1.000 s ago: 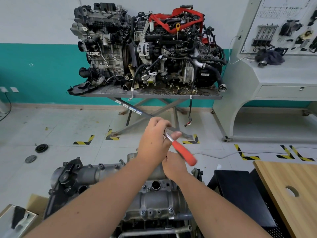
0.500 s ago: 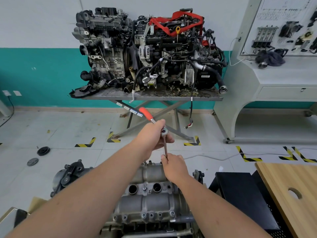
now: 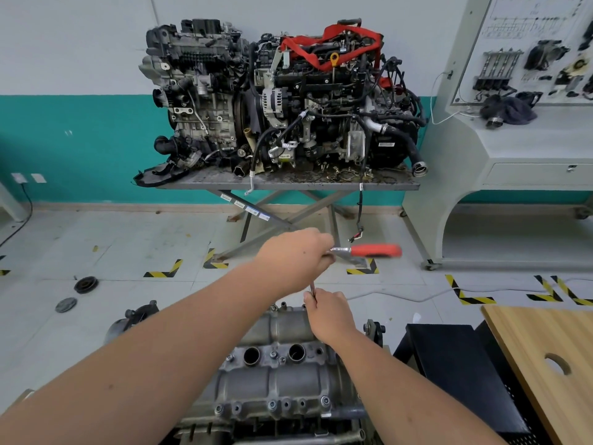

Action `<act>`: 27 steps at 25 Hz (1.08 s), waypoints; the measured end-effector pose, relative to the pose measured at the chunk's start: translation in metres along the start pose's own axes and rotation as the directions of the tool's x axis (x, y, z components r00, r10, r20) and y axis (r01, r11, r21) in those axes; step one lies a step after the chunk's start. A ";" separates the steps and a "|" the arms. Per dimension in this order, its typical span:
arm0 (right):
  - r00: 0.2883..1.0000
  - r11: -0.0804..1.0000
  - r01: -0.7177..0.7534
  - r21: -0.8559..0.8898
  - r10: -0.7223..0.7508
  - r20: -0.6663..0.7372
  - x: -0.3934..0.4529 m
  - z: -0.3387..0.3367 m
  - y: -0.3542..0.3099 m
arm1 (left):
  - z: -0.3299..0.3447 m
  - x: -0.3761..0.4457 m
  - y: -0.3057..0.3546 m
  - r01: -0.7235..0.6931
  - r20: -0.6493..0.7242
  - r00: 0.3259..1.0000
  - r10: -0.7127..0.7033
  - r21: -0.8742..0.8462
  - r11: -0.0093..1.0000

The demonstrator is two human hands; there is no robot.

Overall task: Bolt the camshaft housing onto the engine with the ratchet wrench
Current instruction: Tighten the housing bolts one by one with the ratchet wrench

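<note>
The grey camshaft housing [image 3: 272,374] lies on top of the engine at the bottom centre, with two round holes and several bolts along its edges. My left hand [image 3: 296,255] grips the head of the ratchet wrench [image 3: 369,251], whose orange handle points right and is motion-blurred. A thin steel extension bar [image 3: 312,289] runs down from the ratchet head to the far end of the housing. My right hand [image 3: 330,314] holds the lower part of that bar between its fingers; the socket and bolt are hidden under it.
Two large engines [image 3: 279,101] stand on a scissor-lift table [image 3: 288,184] straight ahead. A grey training console [image 3: 513,149] is at the right. A wooden tabletop [image 3: 552,364] and a black stand [image 3: 455,364] lie at the lower right. Round caps [image 3: 85,284] lie on the floor at left.
The ratchet handle has swung round: pointing lower right a second ago, upper left half a second ago, and right now. Both hands stayed on the tool; the view shifted slightly.
</note>
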State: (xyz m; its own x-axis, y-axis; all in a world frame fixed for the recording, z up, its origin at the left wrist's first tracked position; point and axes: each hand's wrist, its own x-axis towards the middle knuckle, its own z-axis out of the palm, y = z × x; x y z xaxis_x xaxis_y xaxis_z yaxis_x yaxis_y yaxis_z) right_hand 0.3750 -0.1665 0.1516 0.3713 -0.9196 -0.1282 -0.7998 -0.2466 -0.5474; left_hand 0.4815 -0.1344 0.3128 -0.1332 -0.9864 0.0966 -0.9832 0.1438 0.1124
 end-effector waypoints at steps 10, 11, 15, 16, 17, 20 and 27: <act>1.000 1.000 -0.025 0.010 0.025 0.007 0.001 0.002 -0.003 | 0.062 -0.031 0.011 -0.138 -0.360 0.893 -0.270 -0.791 0.596; 0.999 0.999 -0.033 0.031 0.032 0.009 0.002 0.001 -0.004 | 0.061 -0.031 0.015 -0.134 -0.325 0.876 -0.358 -0.874 0.467; 1.000 1.000 -0.010 -0.004 0.010 0.007 0.000 -0.001 -0.001 | 0.053 -0.019 0.022 -0.042 0.015 0.832 -0.555 -0.995 -0.090; 1.000 1.000 -0.007 -0.015 0.007 0.013 0.001 0.000 -0.001 | 0.051 -0.017 0.021 -0.018 0.117 0.836 -0.536 -0.971 -0.240; 1.000 1.000 -0.008 -0.019 0.008 0.016 0.000 -0.001 -0.001 | 0.049 -0.016 0.019 0.003 0.183 0.840 -0.512 -0.943 -0.331; 1.000 1.000 -0.001 -0.012 0.001 0.010 0.000 0.000 -0.001 | 0.038 -0.012 0.010 0.153 0.274 0.842 -0.464 -0.947 -0.282; 1.000 1.000 -0.003 0.014 0.003 0.019 0.000 0.000 0.000 | 0.001 0.005 -0.002 0.433 0.266 0.877 -0.401 -0.800 0.416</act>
State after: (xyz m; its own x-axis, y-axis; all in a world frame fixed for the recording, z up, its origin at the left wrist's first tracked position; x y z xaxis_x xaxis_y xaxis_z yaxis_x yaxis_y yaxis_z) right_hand 0.3754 -0.1667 0.1516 0.3780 -0.9144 -0.1451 -0.7940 -0.2396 -0.5587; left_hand 0.4825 -0.1397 0.3123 0.2442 -0.9437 -0.2233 -0.3665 -0.3030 0.8797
